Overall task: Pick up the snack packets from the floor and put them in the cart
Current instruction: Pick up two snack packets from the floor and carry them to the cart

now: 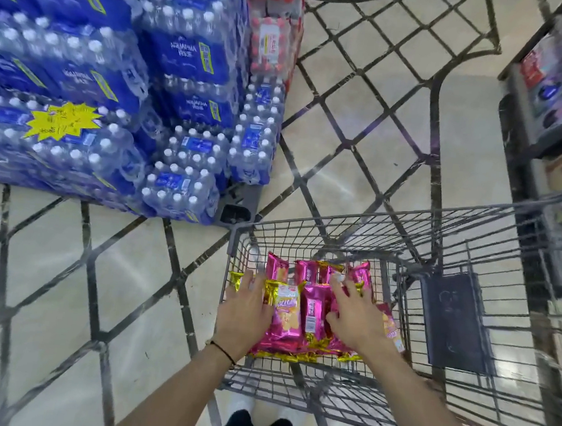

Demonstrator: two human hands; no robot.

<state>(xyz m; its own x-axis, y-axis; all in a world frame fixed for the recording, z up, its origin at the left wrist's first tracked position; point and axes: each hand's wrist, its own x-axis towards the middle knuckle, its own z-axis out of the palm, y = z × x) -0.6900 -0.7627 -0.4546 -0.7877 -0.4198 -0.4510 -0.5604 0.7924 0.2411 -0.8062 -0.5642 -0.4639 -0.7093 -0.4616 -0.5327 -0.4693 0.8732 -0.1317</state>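
Several pink-and-gold snack packets [311, 314] lie flat in a heap on the bottom of the grey wire cart [496, 225]. My left hand [243, 311] rests on the left side of the heap, fingers spread, palm down. My right hand [354, 314] lies on the right side of the heap, fingers apart over the packets. Neither hand is closed round a packet. Some packets are partly hidden under my hands. No packet shows on the visible floor.
Stacked shrink-wrapped packs of water bottles [113, 96] stand on a pallet to the left of the cart. Red-capped bottle packs [274, 42] sit behind them. A dark shelf unit [554, 101] with goods is at the right. The cart's folded child-seat flap [453, 323] stands beside the packets.
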